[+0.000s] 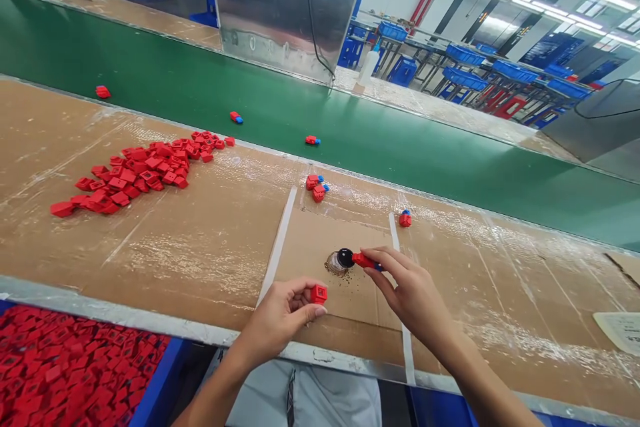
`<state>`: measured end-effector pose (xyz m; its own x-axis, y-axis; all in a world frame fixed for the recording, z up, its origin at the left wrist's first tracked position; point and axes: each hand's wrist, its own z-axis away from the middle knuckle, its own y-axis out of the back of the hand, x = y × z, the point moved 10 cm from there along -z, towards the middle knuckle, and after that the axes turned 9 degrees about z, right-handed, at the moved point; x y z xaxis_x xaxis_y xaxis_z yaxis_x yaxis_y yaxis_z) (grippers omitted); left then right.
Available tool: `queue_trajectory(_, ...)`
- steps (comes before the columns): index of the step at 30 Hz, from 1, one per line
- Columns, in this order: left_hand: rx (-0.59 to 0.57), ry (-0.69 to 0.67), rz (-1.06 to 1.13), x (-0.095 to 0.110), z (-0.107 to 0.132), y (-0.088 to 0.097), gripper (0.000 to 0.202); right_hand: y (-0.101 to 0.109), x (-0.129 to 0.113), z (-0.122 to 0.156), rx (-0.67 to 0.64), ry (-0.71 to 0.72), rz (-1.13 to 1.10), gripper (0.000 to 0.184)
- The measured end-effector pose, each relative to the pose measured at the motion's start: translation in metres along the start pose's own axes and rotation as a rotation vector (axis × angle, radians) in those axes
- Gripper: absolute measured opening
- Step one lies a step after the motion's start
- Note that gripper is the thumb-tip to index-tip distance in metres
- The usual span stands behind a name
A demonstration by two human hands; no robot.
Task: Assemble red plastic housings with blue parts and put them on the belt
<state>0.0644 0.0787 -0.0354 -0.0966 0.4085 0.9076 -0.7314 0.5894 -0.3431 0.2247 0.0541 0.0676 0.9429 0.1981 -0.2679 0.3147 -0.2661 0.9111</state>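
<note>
Our left hand (pixel 279 321) pinches a small red square plastic part (pixel 319 293) between the thumb and bent fingers (pixel 305 301), and the fingertips hide its lower edge. Our right hand (pixel 413 288) holds a slim red piece (pixel 365 261), its fingers (pixel 386 259) pressed together over most of it, with only a little blue showing at the far end. A black domed knob (pixel 345 257) sits at the tip of that piece, touching a small clear jar (pixel 336 264) of brown granules. We can't tell what the jar is made of, or whether the knob is joined to it or only resting against it.

Loose brown specks (pixel 353 287) lie just below the jar on a cardboard sheet (pixel 190 267) that covers the tabletop, between two white tape strips (pixel 279 247). Beyond our hands are two small clusters of red-and-blue pieces (pixel 316 187), and to the left lies a heap of red parts (pixel 140 173).

Past the tabletop runs a green conveyor belt (pixel 150 60) carrying a few scattered red pieces (pixel 237 117). At the lower left, the frame cuts off a blue bin (pixel 160 373) packed with red parts. A steel panel (pixel 285 7) blocks part of the far side of the room.
</note>
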Motion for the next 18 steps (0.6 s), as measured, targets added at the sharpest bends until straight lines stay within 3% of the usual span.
queue_trajectory(18,-0.094,-0.076,-0.234,0.019,0.005,-0.012,0.011,-0.001,-0.009,-0.001,0.002,0.041,0.047,0.022)
